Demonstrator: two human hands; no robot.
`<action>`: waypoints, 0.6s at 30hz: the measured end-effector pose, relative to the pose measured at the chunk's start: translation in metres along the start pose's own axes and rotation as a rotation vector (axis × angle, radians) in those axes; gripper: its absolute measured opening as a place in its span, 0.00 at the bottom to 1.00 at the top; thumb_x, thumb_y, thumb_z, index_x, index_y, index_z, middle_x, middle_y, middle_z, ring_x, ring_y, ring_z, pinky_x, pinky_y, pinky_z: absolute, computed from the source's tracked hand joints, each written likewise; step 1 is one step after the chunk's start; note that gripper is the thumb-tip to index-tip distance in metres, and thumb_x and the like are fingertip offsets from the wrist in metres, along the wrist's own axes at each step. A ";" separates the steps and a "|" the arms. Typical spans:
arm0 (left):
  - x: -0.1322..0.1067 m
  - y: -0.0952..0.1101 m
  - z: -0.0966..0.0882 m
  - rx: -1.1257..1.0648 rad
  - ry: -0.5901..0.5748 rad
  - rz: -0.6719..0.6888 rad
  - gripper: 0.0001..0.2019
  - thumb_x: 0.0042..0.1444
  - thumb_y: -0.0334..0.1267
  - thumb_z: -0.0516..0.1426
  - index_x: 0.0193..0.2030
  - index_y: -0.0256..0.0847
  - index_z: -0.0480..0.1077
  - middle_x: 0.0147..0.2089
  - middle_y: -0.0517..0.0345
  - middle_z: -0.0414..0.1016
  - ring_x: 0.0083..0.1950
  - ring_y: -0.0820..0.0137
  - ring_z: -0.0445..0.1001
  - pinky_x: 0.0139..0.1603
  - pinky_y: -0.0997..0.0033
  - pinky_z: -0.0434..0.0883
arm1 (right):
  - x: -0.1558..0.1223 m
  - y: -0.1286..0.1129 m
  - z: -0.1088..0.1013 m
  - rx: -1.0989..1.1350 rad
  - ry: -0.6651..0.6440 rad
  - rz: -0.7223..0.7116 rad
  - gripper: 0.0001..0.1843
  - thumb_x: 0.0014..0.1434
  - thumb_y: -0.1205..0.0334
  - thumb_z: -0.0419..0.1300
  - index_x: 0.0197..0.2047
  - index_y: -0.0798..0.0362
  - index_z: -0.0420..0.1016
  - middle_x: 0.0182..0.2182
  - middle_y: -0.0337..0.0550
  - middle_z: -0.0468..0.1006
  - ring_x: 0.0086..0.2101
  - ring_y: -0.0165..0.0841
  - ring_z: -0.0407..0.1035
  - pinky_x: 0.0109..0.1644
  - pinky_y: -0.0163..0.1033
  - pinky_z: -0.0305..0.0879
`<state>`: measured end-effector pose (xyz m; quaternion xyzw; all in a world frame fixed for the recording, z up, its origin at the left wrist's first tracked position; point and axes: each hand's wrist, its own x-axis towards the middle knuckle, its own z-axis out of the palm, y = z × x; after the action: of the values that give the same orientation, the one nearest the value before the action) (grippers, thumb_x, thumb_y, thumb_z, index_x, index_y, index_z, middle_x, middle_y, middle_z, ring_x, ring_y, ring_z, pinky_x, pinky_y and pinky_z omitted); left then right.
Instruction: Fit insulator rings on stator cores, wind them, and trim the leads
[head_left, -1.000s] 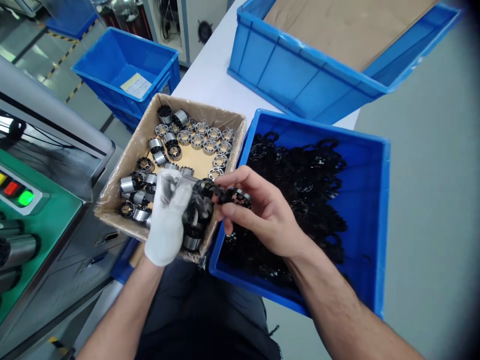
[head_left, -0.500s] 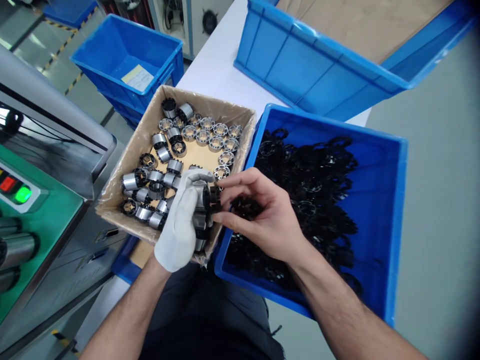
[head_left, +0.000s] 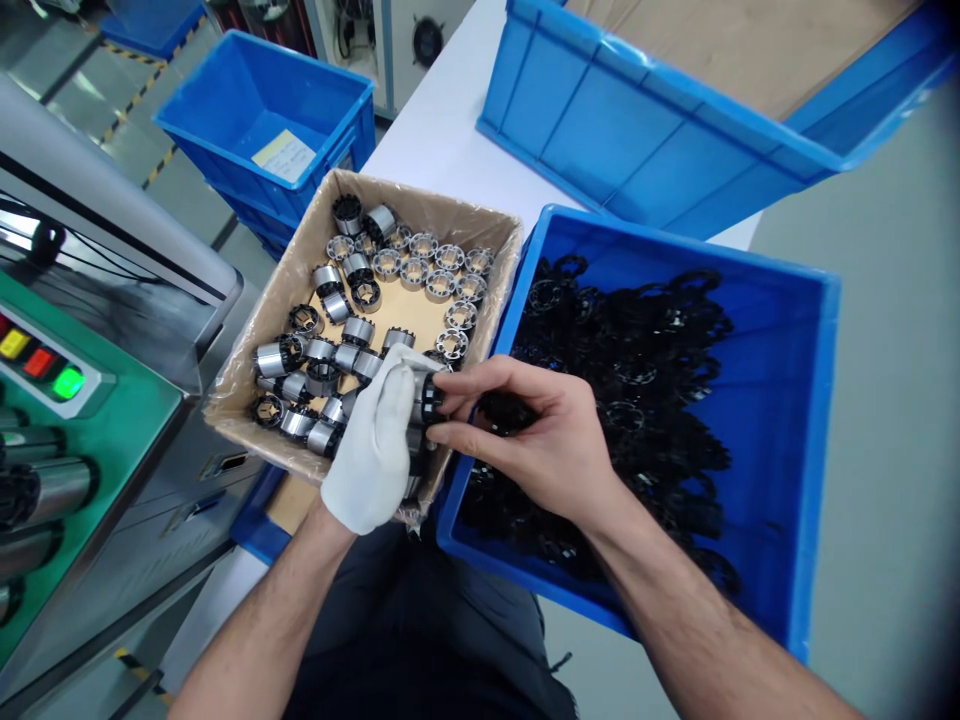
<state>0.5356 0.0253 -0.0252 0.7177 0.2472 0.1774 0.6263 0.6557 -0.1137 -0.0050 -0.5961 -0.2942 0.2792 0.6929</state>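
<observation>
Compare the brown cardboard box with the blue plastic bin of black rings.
The brown cardboard box has clear film over its rim; the blue plastic bin shows none. The box holds silver metal cylinders, many with black ends; the bin holds heaped black rings. The gloved left hand is over the box, the bare right hand partly over the bin. Both stand open.

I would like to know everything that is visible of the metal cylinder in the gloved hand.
The metal cylinder looks short and silver, with a black, notched end piece, perhaps plastic. It lies on its side in the white-gloved left hand, which covers much of it, over the near part of the cardboard box. The black end faces the bare right hand, whose fingertips appear to touch it. The opposite end is hidden.
</observation>
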 end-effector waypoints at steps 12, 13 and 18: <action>0.003 -0.002 -0.001 0.022 -0.090 0.075 0.30 0.85 0.63 0.47 0.72 0.44 0.77 0.77 0.47 0.80 0.81 0.56 0.74 0.87 0.52 0.66 | 0.004 0.009 -0.001 0.034 0.007 0.082 0.19 0.50 0.55 0.91 0.45 0.45 0.97 0.32 0.40 0.89 0.30 0.30 0.75 0.35 0.36 0.73; 0.003 -0.002 -0.001 0.019 -0.108 0.083 0.31 0.85 0.62 0.47 0.74 0.44 0.76 0.78 0.47 0.78 0.83 0.56 0.72 0.88 0.52 0.65 | 0.004 0.010 0.000 0.036 0.008 0.117 0.19 0.50 0.54 0.91 0.44 0.46 0.97 0.31 0.40 0.88 0.31 0.31 0.76 0.36 0.37 0.74; 0.004 0.005 -0.001 -0.141 -0.161 0.058 0.28 0.79 0.66 0.58 0.64 0.45 0.83 0.69 0.48 0.86 0.75 0.52 0.81 0.81 0.51 0.75 | 0.005 0.008 -0.003 0.104 0.020 0.204 0.16 0.55 0.52 0.86 0.45 0.47 0.96 0.31 0.38 0.84 0.30 0.31 0.71 0.36 0.38 0.72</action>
<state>0.5388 0.0285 -0.0203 0.6905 0.1622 0.1541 0.6878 0.6613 -0.1114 -0.0126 -0.5889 -0.2103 0.3572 0.6938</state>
